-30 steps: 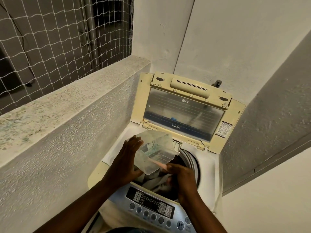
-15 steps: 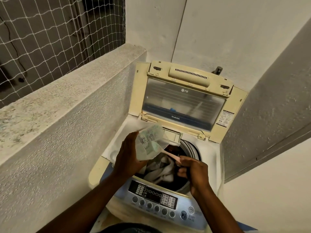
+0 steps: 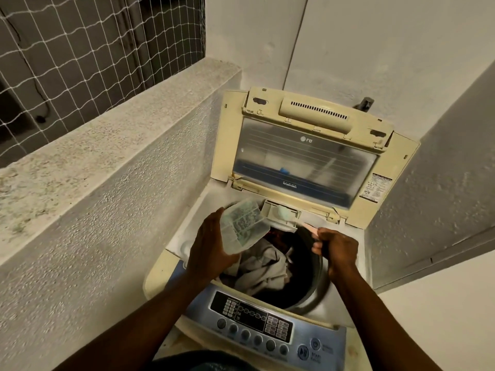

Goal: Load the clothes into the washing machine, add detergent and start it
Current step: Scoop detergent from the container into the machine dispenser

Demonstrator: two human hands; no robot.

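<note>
- top-loader washer [image 3: 171, 266] with lid [image 3: 302, 156] flipped up, clothes [image 3: 263, 266] sitting in the drum
- left hand [image 3: 211, 247] wrapped round a clear tub [image 3: 242, 226], tilted over the drum's left edge, speckly powder inside
- right hand [image 3: 336, 246] closed on a pinkish scoop [image 3: 310, 228], tip just beside the little drawer [image 3: 281, 214] at the back rim
- control panel [image 3: 254, 317] up front, nothing touching it
</note>
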